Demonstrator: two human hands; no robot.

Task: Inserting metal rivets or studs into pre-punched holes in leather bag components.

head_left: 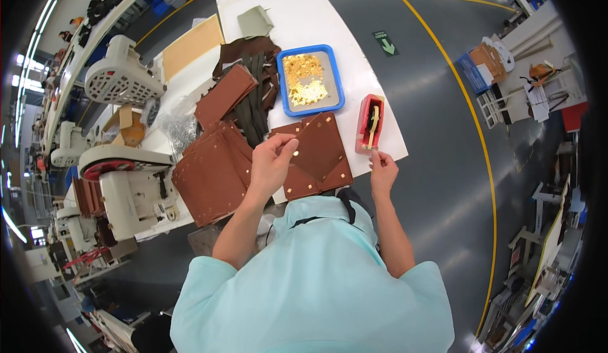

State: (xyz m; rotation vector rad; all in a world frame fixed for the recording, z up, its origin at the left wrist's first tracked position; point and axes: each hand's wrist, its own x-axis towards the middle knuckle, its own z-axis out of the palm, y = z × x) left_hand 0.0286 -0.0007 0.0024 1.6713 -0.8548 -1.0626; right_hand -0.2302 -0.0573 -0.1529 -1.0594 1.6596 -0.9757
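Observation:
My left hand (pixel 272 163) is closed in a pinch at the left side of a brown leather-like panel (pixel 323 147); what its fingertips hold, if anything, is too small to make out. This panel lies askew on more brown panels, and small gold pieces dot their corners and edges. At the front end of a red tape dispenser (pixel 370 125), my right hand (pixel 382 170) has thumb and fingers pinched together on the tape end. A pale roll of tape (pixel 375 120) sits inside the dispenser. Beyond the panels is a blue-rimmed tray (pixel 279 77) with many loose gold pieces (pixel 307 87).
Stacked brown panels (pixel 212 172) lie left of my left hand, with another brown stack (pixel 227 95) and dark strips (pixel 253 109) behind. A white machine (pixel 123 201) stands at the left. The white table (pixel 396 141) ends just right of the dispenser, beside grey floor.

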